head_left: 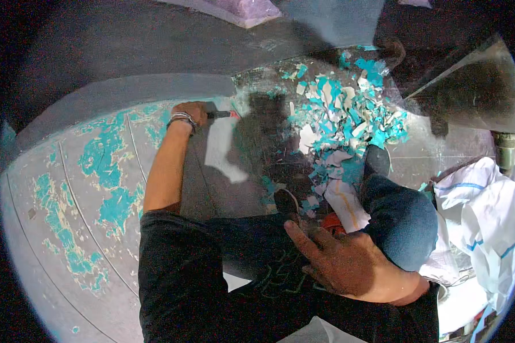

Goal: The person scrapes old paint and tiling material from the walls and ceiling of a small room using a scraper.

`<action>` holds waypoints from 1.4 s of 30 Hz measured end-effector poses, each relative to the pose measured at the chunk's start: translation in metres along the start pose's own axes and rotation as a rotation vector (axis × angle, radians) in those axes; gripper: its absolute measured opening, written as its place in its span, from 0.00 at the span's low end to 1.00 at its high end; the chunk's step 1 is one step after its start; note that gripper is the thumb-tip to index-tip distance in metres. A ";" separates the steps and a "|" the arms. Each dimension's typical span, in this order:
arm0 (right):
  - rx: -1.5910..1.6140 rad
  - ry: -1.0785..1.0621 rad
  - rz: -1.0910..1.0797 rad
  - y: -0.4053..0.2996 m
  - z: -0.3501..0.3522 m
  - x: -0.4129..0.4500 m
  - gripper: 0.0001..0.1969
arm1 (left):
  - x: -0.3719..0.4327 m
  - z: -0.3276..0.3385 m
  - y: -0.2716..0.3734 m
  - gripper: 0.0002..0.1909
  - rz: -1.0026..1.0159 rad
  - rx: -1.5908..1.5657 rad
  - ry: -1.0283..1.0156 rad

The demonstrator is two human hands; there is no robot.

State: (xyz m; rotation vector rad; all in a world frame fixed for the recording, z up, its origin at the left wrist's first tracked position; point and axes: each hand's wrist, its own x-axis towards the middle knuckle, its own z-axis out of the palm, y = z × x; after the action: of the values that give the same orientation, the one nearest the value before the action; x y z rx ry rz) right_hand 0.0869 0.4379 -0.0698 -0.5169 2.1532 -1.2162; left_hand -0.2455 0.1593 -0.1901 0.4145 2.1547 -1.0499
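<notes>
My left hand (191,112) is closed around the black handle of a hand tool (221,114) with a red part near its far end. The tool's working end cannot be made out. It is held near the upper edge of a curved grey panel (154,167), which has thin dark grooves and ragged patches of turquoise paint (103,158). My right hand (347,261) hangs over my lap with its fingers apart, and nothing shows in it. Just beyond it lies a white strip with an orange line (347,206), beside a partly hidden orange object (334,223).
A heap of turquoise and white paint flakes (347,111) covers the floor ahead of my shoe (377,160). On the right is a crumpled white sack (480,201) with blue stripes. Above it a dark flared part (480,85) joins a pipe-like stub (504,152).
</notes>
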 end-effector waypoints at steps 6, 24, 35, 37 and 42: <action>-0.076 0.086 -0.041 -0.003 0.000 0.001 0.36 | -0.004 0.001 -0.012 0.22 -0.033 -0.083 -0.001; -0.048 0.039 -0.083 -0.005 -0.002 0.002 0.38 | -0.081 -0.013 -0.050 0.18 -0.017 -0.047 0.184; -0.097 0.093 -0.064 -0.008 -0.002 -0.009 0.38 | -0.104 -0.018 -0.077 0.22 -0.156 -0.136 0.149; -0.098 0.086 -0.039 -0.006 -0.002 -0.012 0.38 | -0.099 -0.017 -0.071 0.23 -0.163 -0.126 0.111; -0.109 0.018 -0.023 -0.003 -0.001 -0.014 0.39 | -0.109 -0.021 -0.079 0.22 -0.134 -0.148 0.201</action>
State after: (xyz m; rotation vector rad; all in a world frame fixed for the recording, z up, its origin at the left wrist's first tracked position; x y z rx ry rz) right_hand 0.0965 0.4450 -0.0624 -0.5802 2.2438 -1.1233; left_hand -0.2213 0.1280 -0.0596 0.3212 2.4499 -0.9460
